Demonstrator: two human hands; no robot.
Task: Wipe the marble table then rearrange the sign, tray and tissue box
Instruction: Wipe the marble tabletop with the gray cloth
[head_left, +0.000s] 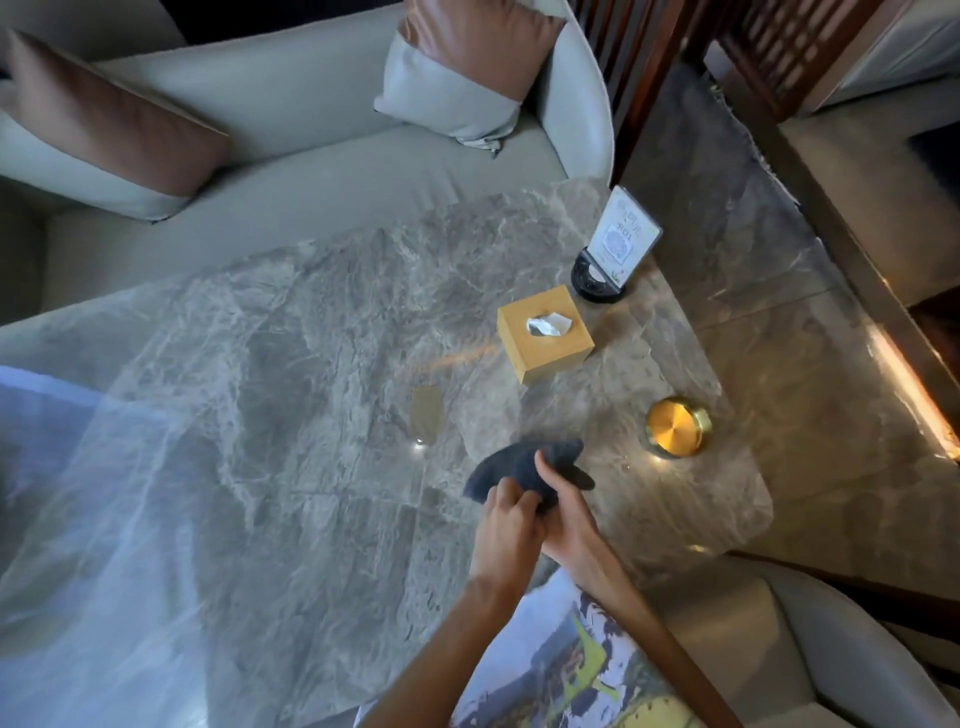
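Head view.

- Hard to see: right hand (563, 512) shows only its thumb, laid on top of the cloth (524, 465); its other fingers are hidden under the fabric, but the hand plainly grips it.
- Left hand (506, 522): fingers curled, pinching the cloth's near edge.
- Cannot tell whether the cloth touches the table (311, 364) or hangs just above it.
- Print on the sign (618, 244) is too small to read.
- Pale blue glare washes out the table's left part.
- A printed garment (561, 670) covers part of the near edge.

Surface and room:
- Grey veined marble top, glossy, with reflections.
- Similar grey stone floor (753, 234) to the right.
- Grey sofa (311, 156) along the far side.
- Dark wooden screen (649, 62) at upper right.

Other things:
- Sign stands upright on a black round base at the far right corner.
- Tissue box (545, 332), wooden, sits just in front of it, with a tissue sticking out.
- Round gold tray (675, 427) sits near the right edge, between box and hands, apart from both.
- Two brown-and-grey cushions (104, 119) lie on the sofa.
- Grey chair (831, 649) at lower right.
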